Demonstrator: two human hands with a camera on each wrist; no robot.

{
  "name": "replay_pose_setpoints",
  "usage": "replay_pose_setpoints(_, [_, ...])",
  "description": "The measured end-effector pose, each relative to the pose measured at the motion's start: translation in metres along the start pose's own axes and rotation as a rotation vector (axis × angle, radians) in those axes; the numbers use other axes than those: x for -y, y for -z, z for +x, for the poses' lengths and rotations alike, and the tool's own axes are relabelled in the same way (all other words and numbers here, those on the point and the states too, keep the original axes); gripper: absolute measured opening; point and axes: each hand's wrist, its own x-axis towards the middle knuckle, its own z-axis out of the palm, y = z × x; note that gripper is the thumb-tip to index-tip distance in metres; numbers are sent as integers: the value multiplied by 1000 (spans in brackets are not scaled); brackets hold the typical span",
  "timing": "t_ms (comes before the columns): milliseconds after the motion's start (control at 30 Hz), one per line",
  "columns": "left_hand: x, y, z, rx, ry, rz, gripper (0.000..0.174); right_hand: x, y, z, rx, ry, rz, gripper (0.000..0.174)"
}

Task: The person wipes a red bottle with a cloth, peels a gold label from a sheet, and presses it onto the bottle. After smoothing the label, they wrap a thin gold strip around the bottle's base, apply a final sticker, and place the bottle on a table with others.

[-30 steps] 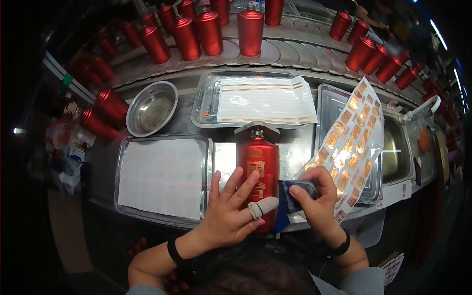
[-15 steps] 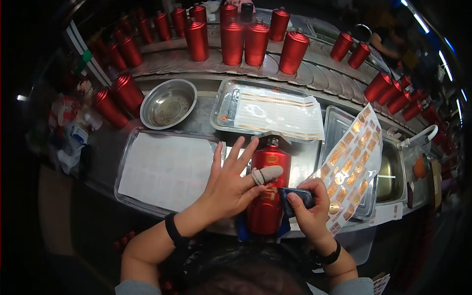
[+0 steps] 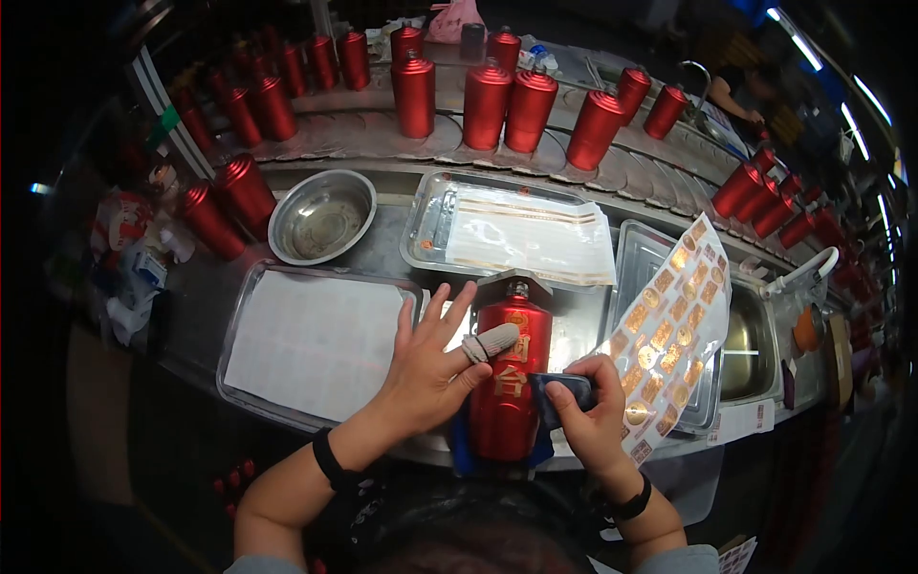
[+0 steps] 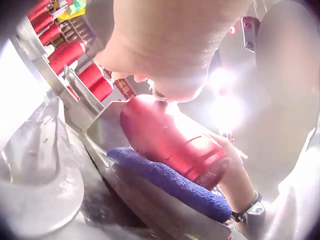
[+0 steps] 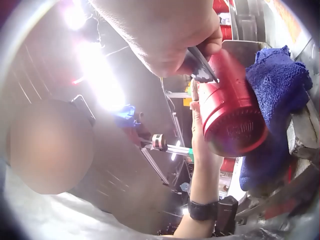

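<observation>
At lower centre, the red bottle (image 3: 507, 383) is pressed by the wide-spread left hand (image 3: 426, 368). A dark scraper (image 3: 562, 388) is gripped by the right hand (image 3: 588, 426).

There's the steel desk (image 3: 382, 251) running the full width, a round steel bowl (image 3: 322, 216) on it, and right of the bowl a shallow metal tray (image 3: 432, 220). Behind the bowl a curved conveyor (image 3: 359, 129) carries rows of red bottles (image 3: 413, 84). Far right of the bowl strip lights (image 3: 808, 53) glow in a dark room, and the floor (image 3: 105, 440) below lies in shadow.
</observation>
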Motion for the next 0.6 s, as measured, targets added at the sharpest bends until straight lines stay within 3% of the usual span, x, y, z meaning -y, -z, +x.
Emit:
replay_pose_setpoints(267, [8, -6, 41, -16, -53, -46, 38, -3, 0, 0, -1, 3, -10, 24])
replay_pose_setpoints(600, [-8, 4, 14, 30, -95, 73, 34, 12, 4, -2, -36, -123, 147, 23])
